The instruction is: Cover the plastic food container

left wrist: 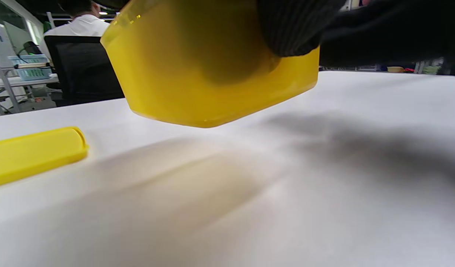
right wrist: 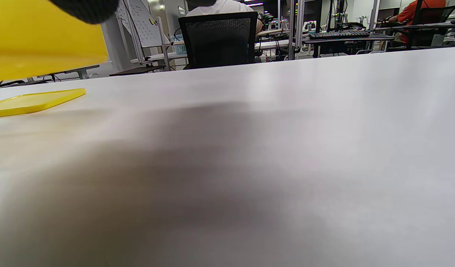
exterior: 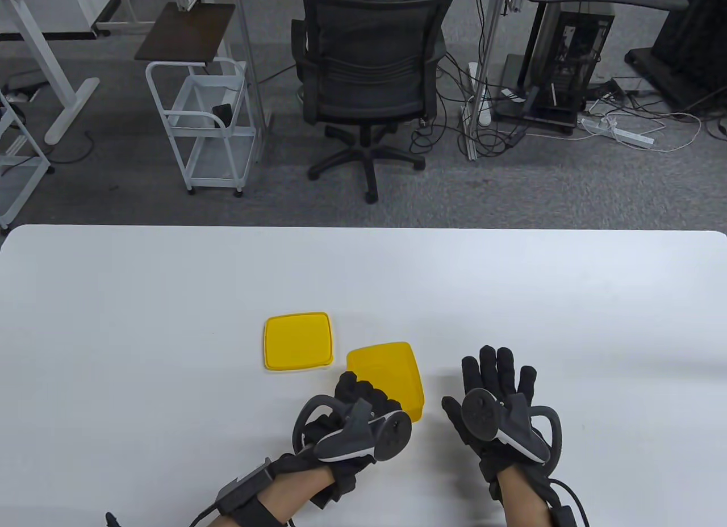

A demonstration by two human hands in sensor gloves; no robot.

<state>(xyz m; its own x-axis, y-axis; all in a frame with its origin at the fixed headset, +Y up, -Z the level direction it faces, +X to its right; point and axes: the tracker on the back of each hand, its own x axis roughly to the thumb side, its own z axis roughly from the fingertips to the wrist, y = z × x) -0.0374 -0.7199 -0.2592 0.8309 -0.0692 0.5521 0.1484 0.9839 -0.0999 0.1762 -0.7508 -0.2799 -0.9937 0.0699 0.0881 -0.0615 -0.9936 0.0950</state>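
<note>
My left hand (exterior: 363,399) grips the yellow plastic container (exterior: 392,373) by its near left side and holds it tilted above the white table. In the left wrist view the container (left wrist: 197,78) hangs clear of the table, with a gloved finger (left wrist: 290,26) on its wall. The yellow lid (exterior: 297,340) lies flat on the table to the container's left; it also shows in the left wrist view (left wrist: 30,154) and the right wrist view (right wrist: 34,101). My right hand (exterior: 497,373) is open, fingers spread, over the table to the right of the container and holds nothing.
The white table (exterior: 170,322) reaches to a far edge. Beyond it on the floor stand a black office chair (exterior: 369,90) and a white wire cart (exterior: 204,129).
</note>
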